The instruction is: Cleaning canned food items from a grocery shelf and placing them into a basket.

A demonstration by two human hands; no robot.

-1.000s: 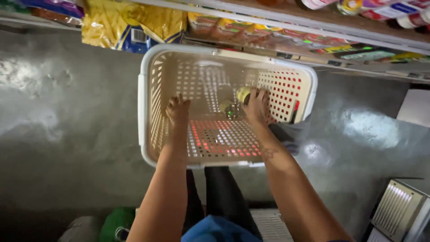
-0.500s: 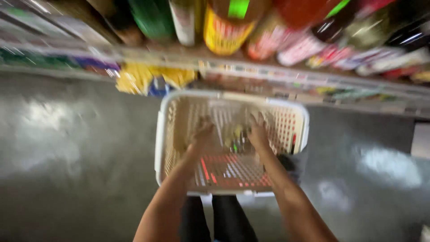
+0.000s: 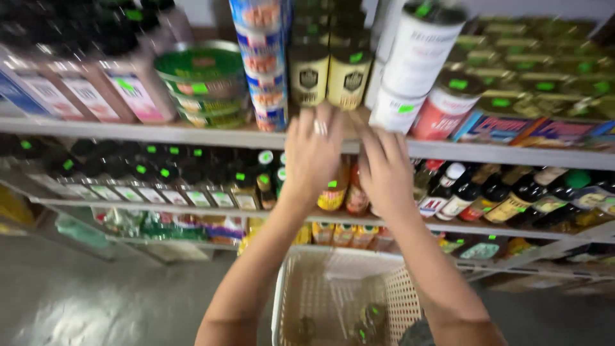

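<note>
Both my hands are raised to a shop shelf [image 3: 192,133]. My left hand [image 3: 312,152] has its fingers spread near the shelf edge, just below two dark jars with gold labels [image 3: 328,77]. My right hand [image 3: 384,168] is beside it, fingers apart, below a white tin [image 3: 419,48]. Neither hand holds anything that I can see. Below, a white plastic basket [image 3: 285,301] stands on the floor with a few small jars [image 3: 368,320] in it.
Green round tins [image 3: 202,80] and stacked blue cans [image 3: 262,64] stand left of the dark jars. Dark sauce bottles [image 3: 487,192] fill the lower shelf. Flat green tins [image 3: 544,83] are stacked at the right. Grey floor [image 3: 77,301] lies at the lower left.
My hands have left the basket and risen to the upper shelf. The view has tilted up from the floor to the shelves.
</note>
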